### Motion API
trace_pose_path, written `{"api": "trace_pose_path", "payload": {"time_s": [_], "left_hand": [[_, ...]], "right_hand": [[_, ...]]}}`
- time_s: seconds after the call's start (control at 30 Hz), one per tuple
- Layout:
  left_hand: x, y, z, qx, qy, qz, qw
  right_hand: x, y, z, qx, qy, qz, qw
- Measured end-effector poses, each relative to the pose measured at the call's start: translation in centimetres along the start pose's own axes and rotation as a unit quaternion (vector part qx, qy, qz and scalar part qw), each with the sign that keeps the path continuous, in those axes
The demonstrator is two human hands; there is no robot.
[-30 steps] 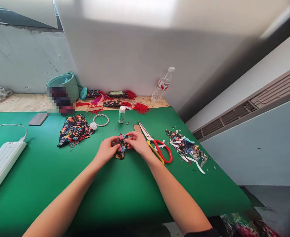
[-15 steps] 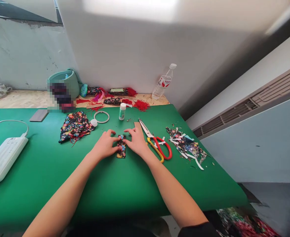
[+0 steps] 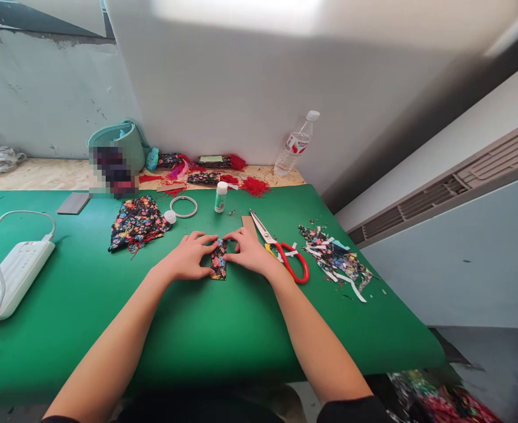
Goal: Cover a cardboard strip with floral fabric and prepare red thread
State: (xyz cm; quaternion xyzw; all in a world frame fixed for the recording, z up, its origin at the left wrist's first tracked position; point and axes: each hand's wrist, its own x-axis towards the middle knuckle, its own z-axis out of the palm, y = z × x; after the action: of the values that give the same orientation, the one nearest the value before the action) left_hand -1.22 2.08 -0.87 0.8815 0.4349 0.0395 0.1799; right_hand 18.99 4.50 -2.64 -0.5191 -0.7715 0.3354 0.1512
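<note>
Item one: a floral cloth strip (image 3: 219,267), black ground, flat on the green tabletop (image 3: 197,335), centred between my hands. Its long axis runs away from me toward the wall, almost straight; one short end faces me, the other lies by the forefingers.

Item two: left hand (image 3: 181,258), thumb and forefinger parted widely, tips at the strip's left edge. Item three: right hand (image 3: 252,252), thumb and forefinger parted more narrowly, tips at the right edge. At this range I can't fairly judge how hard they press.

Step, in my judgement: smoothing and squaring the strip. The next move would call for light, even contact so the edges stay true.

Outward: brown card (image 3: 247,222) beyond the right hand; scissors (image 3: 301,271) to its right, blades pointing wallward; cloth scraps (image 3: 336,255) farther right; upright white-and-green tube (image 3: 220,202) beyond the strip; floral cloth pile (image 3: 135,220) at left.
</note>
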Motion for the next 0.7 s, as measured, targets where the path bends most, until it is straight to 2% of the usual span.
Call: {"api": "trace_pose_path", "payload": {"time_s": [0.2,0.33,0.43,0.57,0.7], "left_hand": [[0.0,-0.3,0.4,0.008,0.034,-0.021,0.999],[-0.1,-0.1,0.5,0.065,0.063,-0.068,0.994],[-0.1,0.2,0.5,0.094,0.078,-0.077,0.990],[0.0,0.4,0.3,0.112,0.083,-0.097,0.985],[0.1,0.4,0.0,0.087,0.055,-0.099,0.990]], "right_hand": [[-1.1,-1.9,-0.2,-0.119,0.015,0.005,0.993],[-2.2,-3.5,0.0,-0.206,-0.025,-0.023,0.978],[-2.5,-4.0,0.2,-0.227,-0.038,-0.037,0.973],[-2.2,-3.4,-0.3,-0.223,-0.040,-0.043,0.973],[-1.5,-1.4,-0.9,-0.179,0.001,-0.069,0.981]]}}
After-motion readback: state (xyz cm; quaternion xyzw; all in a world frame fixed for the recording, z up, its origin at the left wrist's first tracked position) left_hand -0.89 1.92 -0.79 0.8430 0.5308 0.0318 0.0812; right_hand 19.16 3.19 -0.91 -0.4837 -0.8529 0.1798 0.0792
